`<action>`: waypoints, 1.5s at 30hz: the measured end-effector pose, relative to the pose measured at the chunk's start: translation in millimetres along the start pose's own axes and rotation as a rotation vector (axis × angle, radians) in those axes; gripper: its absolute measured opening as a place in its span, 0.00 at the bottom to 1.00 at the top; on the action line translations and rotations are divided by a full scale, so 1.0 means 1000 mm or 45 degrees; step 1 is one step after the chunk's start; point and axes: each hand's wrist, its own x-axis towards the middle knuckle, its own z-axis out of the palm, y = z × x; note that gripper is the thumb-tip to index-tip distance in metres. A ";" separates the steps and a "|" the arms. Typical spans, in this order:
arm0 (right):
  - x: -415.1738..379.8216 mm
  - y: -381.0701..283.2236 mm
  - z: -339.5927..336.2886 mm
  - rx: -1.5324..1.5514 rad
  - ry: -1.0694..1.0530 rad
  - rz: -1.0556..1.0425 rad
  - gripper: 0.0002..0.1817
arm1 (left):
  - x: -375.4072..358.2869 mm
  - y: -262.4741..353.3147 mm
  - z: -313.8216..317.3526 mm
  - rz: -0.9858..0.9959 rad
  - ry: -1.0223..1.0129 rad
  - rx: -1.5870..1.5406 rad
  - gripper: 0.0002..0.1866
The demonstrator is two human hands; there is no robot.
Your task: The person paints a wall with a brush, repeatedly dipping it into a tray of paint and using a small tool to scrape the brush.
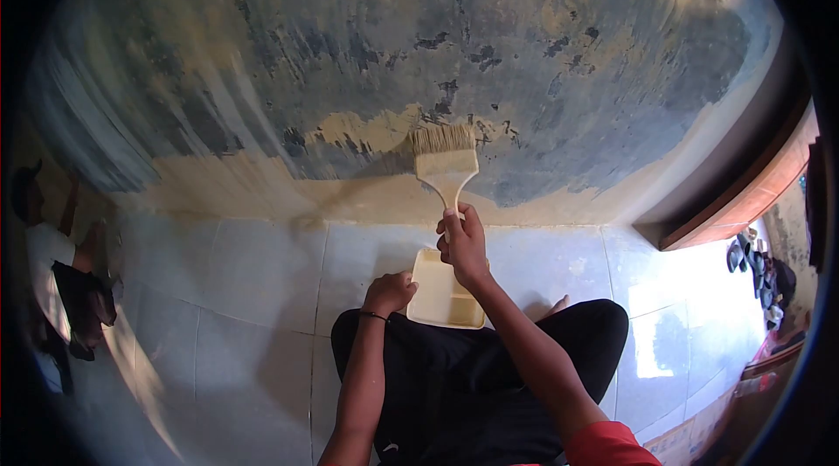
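My right hand (465,246) is wrapped round the handle of a wide, cream-coloured paintbrush (446,165). Its bristles point up and meet the lower part of the wall (350,55), at the border of a cream patch and the patchy grey coat. On the left, my left hand (390,293) grips the edge of a pale yellow divided tray (430,296), fingers closed on its rim. The tray is close to my lap, and my right hand and forearm cover part of it. A thin cream layer seems to coat its inside.
Another person (52,265) in a white top is at the far left. Pale floor tiles (253,291) lie between us. To the right are a wooden door frame (743,186) and a pile of footwear (760,274). My crossed legs (454,379) are below the tray.
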 end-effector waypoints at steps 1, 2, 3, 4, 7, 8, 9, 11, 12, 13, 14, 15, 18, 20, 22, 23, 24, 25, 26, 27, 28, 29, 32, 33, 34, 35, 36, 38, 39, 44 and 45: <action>0.000 0.007 -0.004 0.005 0.003 0.003 0.11 | 0.000 0.001 -0.001 -0.015 -0.014 0.000 0.22; 0.000 0.013 -0.007 -0.017 0.021 0.018 0.11 | 0.000 0.001 -0.001 -0.031 -0.028 -0.001 0.22; -0.001 0.018 -0.010 -0.039 0.038 0.034 0.11 | 0.001 0.000 0.000 -0.033 -0.032 0.003 0.22; -0.001 0.022 -0.014 -0.034 0.040 0.037 0.11 | 0.002 0.000 0.000 -0.019 -0.038 0.018 0.22; -0.001 0.034 -0.026 -0.059 0.067 0.106 0.11 | 0.002 -0.001 0.001 -0.023 -0.037 0.036 0.23; 0.000 0.039 -0.032 -0.099 0.067 0.100 0.12 | 0.002 -0.001 0.001 -0.038 -0.025 0.033 0.23; 0.001 0.042 -0.038 -0.140 0.067 0.094 0.13 | 0.002 -0.002 0.003 -0.038 -0.029 0.036 0.23; 0.003 0.050 -0.051 -0.148 0.080 0.113 0.13 | 0.003 -0.004 0.006 -0.045 0.014 -0.042 0.23; 0.004 0.052 -0.057 -0.217 0.088 0.098 0.13 | 0.002 -0.003 0.005 -0.045 0.010 -0.038 0.23; 0.005 0.055 -0.063 -0.286 0.095 0.083 0.14 | 0.002 -0.002 0.004 -0.039 0.018 -0.025 0.23; 0.007 0.059 -0.072 -0.340 0.103 0.084 0.14 | 0.002 -0.001 0.003 -0.033 0.025 -0.013 0.22; 0.007 0.058 -0.078 -0.337 0.109 0.085 0.14 | 0.001 0.000 0.002 -0.031 0.020 -0.010 0.22; 0.004 0.054 -0.102 -0.413 0.104 0.216 0.15 | 0.001 0.002 0.002 -0.045 0.034 0.062 0.21; 0.005 0.052 -0.122 -0.421 0.126 0.282 0.15 | 0.003 -0.004 0.005 -0.007 0.049 0.006 0.20; 0.004 0.045 -0.145 -0.444 0.153 0.366 0.16 | 0.006 -0.008 0.009 0.022 0.049 -0.016 0.20; 0.004 0.040 -0.158 -0.504 0.185 0.385 0.16 | 0.008 -0.010 0.011 0.033 0.064 -0.045 0.19; 0.001 0.034 -0.172 -0.551 0.209 0.380 0.16 | 0.014 -0.021 0.019 0.082 0.084 -0.099 0.20; -0.002 0.025 -0.185 -0.599 0.231 0.375 0.16 | 0.011 -0.017 0.016 0.105 0.060 -0.088 0.20; -0.006 0.016 -0.198 -0.632 0.265 0.374 0.16 | 0.009 -0.012 0.013 0.033 0.039 -0.112 0.20; -0.012 0.003 -0.208 -0.653 0.304 0.357 0.16 | 0.007 -0.008 0.009 -0.044 0.022 -0.137 0.20; -0.020 -0.010 -0.218 -0.640 0.334 0.344 0.16 | 0.008 -0.007 0.009 -0.063 0.018 -0.141 0.20; -0.028 -0.023 -0.227 -0.630 0.360 0.332 0.16 | 0.008 -0.007 0.009 -0.052 0.006 -0.138 0.20; -0.052 -0.059 -0.245 -0.331 0.421 0.223 0.15 | 0.008 -0.003 0.007 -0.060 0.005 -0.108 0.19; -0.058 -0.065 -0.249 -0.283 0.442 0.109 0.14 | 0.008 -0.002 0.007 -0.054 -0.007 -0.101 0.19; -0.062 -0.069 -0.253 -0.252 0.475 0.027 0.14 | 0.008 -0.002 0.007 -0.057 0.002 -0.082 0.19; -0.066 -0.071 -0.255 -0.219 0.509 -0.055 0.14 | 0.007 -0.001 0.007 -0.060 0.012 -0.059 0.19; -0.068 -0.075 -0.255 -0.213 0.561 -0.101 0.14 | 0.005 0.004 0.005 -0.071 0.009 -0.068 0.19; -0.072 -0.084 -0.254 -0.115 0.599 -0.093 0.14 | 0.005 0.005 0.006 -0.058 0.002 -0.082 0.18; -0.072 -0.088 -0.253 -0.032 0.622 -0.086 0.14 | 0.005 0.006 0.005 -0.052 0.004 -0.114 0.18; -0.066 -0.104 -0.265 0.113 0.622 -0.442 0.16 | 0.007 0.006 0.008 -0.056 0.039 -0.151 0.16; -0.062 -0.106 -0.268 0.009 0.686 -0.524 0.18 | 0.009 0.004 0.009 -0.039 0.057 -0.170 0.15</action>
